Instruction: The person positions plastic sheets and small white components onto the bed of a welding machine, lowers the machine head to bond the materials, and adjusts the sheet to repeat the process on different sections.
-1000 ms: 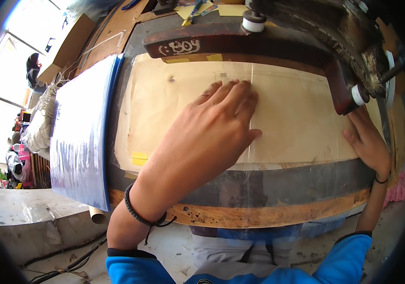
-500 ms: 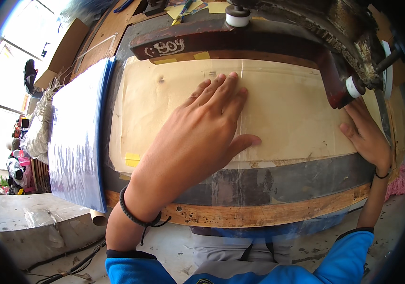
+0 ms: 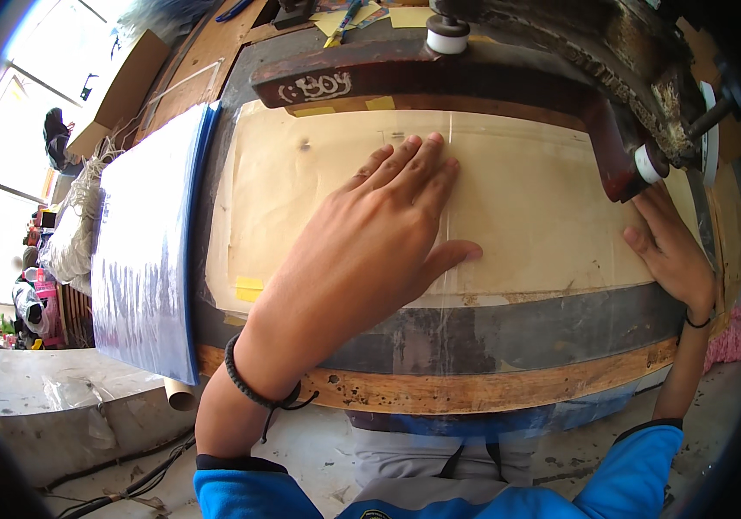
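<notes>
My left hand point(image 3: 379, 227) lies flat, fingers stretched out, on a thin clear plastic sheet point(image 3: 530, 212) spread over a tan board point(image 3: 279, 199). A fold or seam line in the plastic runs beside its fingertips. At the right end of the board rests my right hand point(image 3: 677, 259), thumb and fingers apart. Its fingertips are partly hidden beneath the end of a dark red angled bar point(image 3: 439, 80). The bar stretches along the board's far edge and bends toward me at the right. Yellow tape point(image 3: 249, 288) marks the board's near left corner.
To the left stands a stack of clear plastic sheets point(image 3: 150, 251) with a blue edge. White string point(image 3: 72, 233) hangs behind it. A wooden strip point(image 3: 491, 385) borders the table's near side. Heavy dark machinery point(image 3: 621, 69) overhangs the far right. Pink string point(image 3: 734, 333) lies at the right.
The view has shifted slightly, so things at the left appear a little farther right. Both hands keep nearly the same pose and place on the sheet.
</notes>
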A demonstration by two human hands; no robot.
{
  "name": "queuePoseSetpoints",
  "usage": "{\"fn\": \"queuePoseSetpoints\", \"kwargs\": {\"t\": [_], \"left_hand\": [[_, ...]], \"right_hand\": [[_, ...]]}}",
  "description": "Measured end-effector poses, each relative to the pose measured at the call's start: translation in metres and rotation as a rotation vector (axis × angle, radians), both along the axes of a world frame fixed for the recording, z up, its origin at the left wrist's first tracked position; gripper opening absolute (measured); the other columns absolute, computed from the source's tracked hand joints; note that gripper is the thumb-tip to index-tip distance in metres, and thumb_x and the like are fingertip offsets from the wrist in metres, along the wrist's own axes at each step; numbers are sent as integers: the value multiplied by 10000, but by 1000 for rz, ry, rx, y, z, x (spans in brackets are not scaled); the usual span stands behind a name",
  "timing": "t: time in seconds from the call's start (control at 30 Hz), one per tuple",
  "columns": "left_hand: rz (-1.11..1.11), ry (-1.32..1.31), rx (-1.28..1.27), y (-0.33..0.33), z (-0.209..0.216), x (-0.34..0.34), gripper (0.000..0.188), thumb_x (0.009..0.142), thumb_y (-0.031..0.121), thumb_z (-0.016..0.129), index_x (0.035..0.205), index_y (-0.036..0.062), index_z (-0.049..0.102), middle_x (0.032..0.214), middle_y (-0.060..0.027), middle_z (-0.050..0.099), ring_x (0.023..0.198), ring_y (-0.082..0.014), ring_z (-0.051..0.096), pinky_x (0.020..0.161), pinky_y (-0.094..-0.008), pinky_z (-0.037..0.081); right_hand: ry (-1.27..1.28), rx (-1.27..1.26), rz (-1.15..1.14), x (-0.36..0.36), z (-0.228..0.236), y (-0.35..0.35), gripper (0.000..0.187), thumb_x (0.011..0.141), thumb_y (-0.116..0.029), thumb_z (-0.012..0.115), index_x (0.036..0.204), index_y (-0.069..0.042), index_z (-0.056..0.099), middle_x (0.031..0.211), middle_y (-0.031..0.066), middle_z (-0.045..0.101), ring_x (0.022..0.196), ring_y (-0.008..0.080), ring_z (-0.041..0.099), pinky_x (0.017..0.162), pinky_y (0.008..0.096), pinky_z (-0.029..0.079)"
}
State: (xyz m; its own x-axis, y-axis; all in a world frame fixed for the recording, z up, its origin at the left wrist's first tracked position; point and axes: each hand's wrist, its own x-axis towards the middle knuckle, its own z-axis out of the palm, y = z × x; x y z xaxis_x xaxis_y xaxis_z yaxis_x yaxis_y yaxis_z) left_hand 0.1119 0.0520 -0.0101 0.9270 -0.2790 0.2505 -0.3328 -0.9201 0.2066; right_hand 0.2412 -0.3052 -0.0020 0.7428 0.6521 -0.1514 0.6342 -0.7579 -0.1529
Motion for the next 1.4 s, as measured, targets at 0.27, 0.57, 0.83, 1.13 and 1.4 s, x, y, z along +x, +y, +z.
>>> {"fn": "queuePoseSetpoints", "kwargs": {"t": [0.27,0.57,0.83,1.13,1.4], "left_hand": [[-4,-47,10,2,-2,-1,651,920,418,656,1313,-89,540,1427,-258,512,1350,-377,475,1144,-418,379],[28,1,7,-4,3,2,649,866,380,736,1342,-26,566,1445,-216,513,1368,-367,459,1144,-426,378],[38,80,20,-6,8,3,688,847,338,759,1392,-14,530,1476,-198,489,1382,-393,436,1138,-455,374],[3,73,32,-6,10,3,696,849,368,754,1381,-23,535,1466,-203,499,1375,-404,442,1122,-467,392],[15,54,28,-6,9,3,683,846,387,755,1344,-40,563,1453,-201,515,1373,-392,451,1119,-459,401]], "right_hand": [[-17,-7,-22,-3,0,3,620,996,-280,582,1500,7,363,1599,207,292,1513,370,188,1243,455,135],[-20,2,55,-3,7,3,641,975,-251,595,1535,-69,343,1614,164,286,1510,323,227,1239,464,144],[-32,47,102,-5,7,5,652,1012,-334,550,1563,-109,285,1635,141,241,1515,302,215,1232,466,156],[-34,28,101,-6,7,3,675,1007,-380,545,1563,-107,278,1636,142,235,1516,293,211,1235,470,148],[-22,-1,65,-8,11,7,670,1005,-393,537,1559,-106,294,1635,144,237,1514,299,215,1238,476,141]]}}
